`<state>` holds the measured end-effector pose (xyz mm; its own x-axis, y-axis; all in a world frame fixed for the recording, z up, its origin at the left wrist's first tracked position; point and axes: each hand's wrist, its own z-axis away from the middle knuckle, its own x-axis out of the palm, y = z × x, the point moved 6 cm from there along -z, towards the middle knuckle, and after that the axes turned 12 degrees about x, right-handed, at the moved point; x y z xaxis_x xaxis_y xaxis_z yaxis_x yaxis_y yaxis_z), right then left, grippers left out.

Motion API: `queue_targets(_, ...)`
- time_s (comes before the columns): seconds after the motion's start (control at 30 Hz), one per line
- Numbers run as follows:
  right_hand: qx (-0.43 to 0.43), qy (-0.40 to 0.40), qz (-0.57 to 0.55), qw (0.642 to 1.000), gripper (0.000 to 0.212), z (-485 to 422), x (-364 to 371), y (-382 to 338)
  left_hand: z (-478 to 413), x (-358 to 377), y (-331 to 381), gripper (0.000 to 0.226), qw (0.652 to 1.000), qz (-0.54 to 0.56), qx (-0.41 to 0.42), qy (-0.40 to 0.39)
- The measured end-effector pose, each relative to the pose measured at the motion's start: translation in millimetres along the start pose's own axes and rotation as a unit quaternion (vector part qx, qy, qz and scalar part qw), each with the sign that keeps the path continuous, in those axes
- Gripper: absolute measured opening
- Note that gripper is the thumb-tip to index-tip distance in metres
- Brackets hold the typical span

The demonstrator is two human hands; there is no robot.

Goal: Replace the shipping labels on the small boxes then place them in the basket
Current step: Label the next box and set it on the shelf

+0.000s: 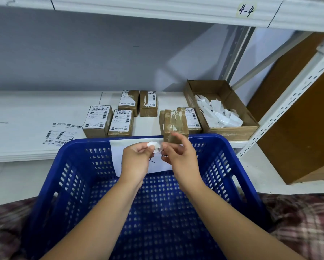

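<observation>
The fingers [145,147] of the left hand [136,162] pinch a crumpled label scrap [154,146], and the curled fingers [169,150] of the right hand [181,156] seem to nip its other end. Both forearms reach forward over the blue basket [50,184], and the hands meet above its far rim. I judge this is the removing step: the stripped box [175,124], at 12 o'clock on the shelf [26,119] just behind the hands, shows only glue rests. Next the scrap should go into the open carton [230,130] of torn labels at 2 o'clock. Then a fresh label from the sheets [61,135] at 10 o'clock must be pressed on. Labelled boxes [97,121] wait at 11 o'clock.
</observation>
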<state>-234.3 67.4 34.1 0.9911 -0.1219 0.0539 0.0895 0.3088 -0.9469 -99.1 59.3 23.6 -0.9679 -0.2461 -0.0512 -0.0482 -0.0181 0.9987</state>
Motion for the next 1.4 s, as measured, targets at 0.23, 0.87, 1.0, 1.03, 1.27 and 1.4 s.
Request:
queue_targets(0.23,0.206,-0.077,-0.178,0.959,0.012,0.2,6.9,16.4,3.6,-2.1,16.9,0.014,0.986,-0.127,0.111,-0.005)
queue_targets(0.87,0.169,0.034,-0.252,0.952,0.017,-25.8,-28.2,17.7,25.1,42.5,22.9,0.032,0.859,-0.406,0.291,-0.109)
queue_targets(1.0,0.144,0.138,-0.211,0.957,0.008,-38.1,-53.4,18.9,22.6,42.7,18.7,0.021,0.891,-0.346,0.276,-0.096)
queue_targets(1.03,0.127,0.159,-0.194,0.96,0.007,-41.8,-59.0,15.1,20.4,44.5,19.2,0.021,0.894,-0.34,0.274,-0.098)
queue_targets(1.27,0.045,0.282,-0.042,0.957,0.025,-89.9,-115.2,-11.8,1.8,64.3,14.1,0.014,0.929,-0.27,0.209,-0.146)
queue_targets(1.4,0.027,0.339,0.119,0.933,0.02,-114.7,-147.9,-19.3,-8.2,70.6,6.0,0.013,0.939,-0.253,0.178,-0.152)
